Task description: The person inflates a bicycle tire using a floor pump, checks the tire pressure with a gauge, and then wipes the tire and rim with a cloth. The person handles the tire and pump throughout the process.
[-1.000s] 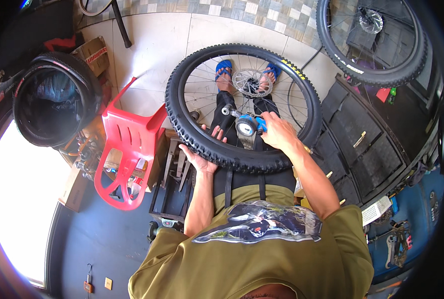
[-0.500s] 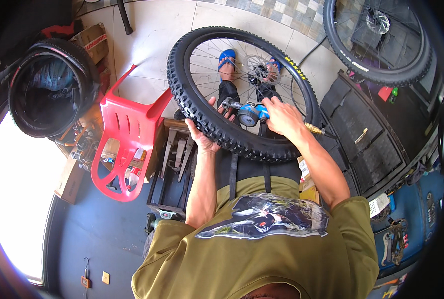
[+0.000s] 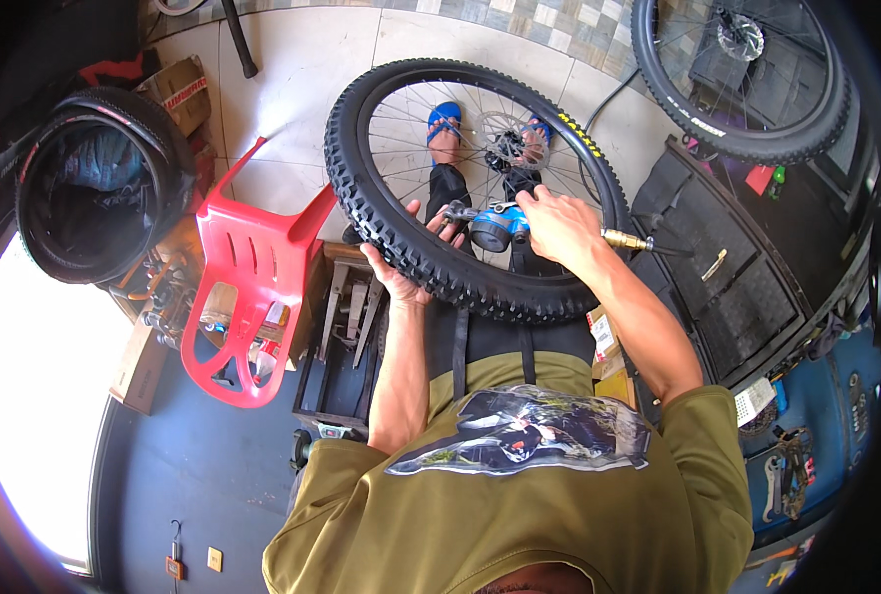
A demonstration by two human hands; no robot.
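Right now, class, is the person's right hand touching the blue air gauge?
Touching: the head view shows the right hand closed around one end of the blue air gauge.

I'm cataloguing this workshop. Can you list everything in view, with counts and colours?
Handled wheel: one, black tyre, centre
Other wheel: one, black, upper right
Brake discs: two, silver, one per wheel
Inflator-like tool: one, blue and black, centre
Fitting: one, brass-coloured, centre right
Loose tyres: at least two, black, left
Chair: one, red, left of centre
Cardboard boxes: at least two, brown, left
Hand tools: several, too jumbled to count, mostly metallic, lower right
Shirt: one, olive, bottom
Feet: two, in blue sandals, beyond the spokes
Left hand: one, bare, at the tyre
Right hand: one, bare, on the tool
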